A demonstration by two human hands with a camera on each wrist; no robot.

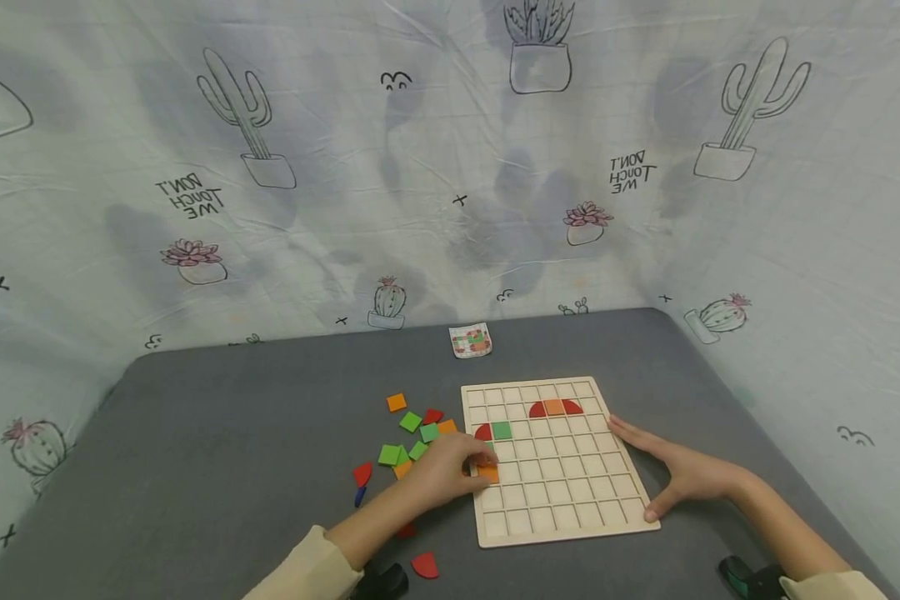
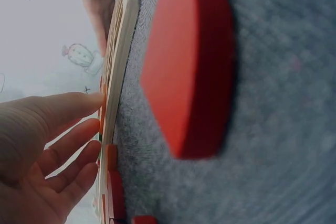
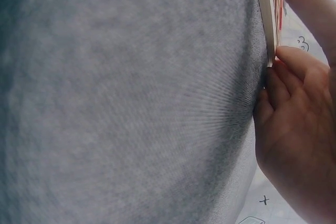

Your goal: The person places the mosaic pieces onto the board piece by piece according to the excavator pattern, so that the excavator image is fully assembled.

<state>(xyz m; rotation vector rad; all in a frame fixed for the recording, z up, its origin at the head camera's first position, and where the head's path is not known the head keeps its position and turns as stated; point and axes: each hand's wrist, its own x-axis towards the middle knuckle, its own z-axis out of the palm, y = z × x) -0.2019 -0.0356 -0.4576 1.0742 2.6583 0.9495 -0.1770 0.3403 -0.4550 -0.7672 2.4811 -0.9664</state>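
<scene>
A light wooden grid board (image 1: 558, 492) lies on the dark grey table. My left hand (image 1: 450, 468) is at its left edge, thumb and fingertips at an orange square tile (image 1: 489, 474) on the grid. In the left wrist view the thumb (image 2: 79, 104) touches the tile's near side. My right hand (image 1: 693, 475) rests spread against the board's right edge, its thumb at the near corner. Beyond the left fingers, a red quarter-round tile (image 1: 483, 432) and a green square tile (image 1: 502, 430) lie on the grid. Farther up, an orange square (image 1: 554, 407) sits between two red quarter-rounds.
Loose green, orange and red tiles (image 1: 389, 455) are scattered left of the board, with a small blue piece (image 1: 360, 497). A red quarter-round (image 1: 424, 565) lies near the left wrist. A small pattern card (image 1: 470, 341) lies at the back. Patterned cloth (image 1: 420, 167) hangs behind the table.
</scene>
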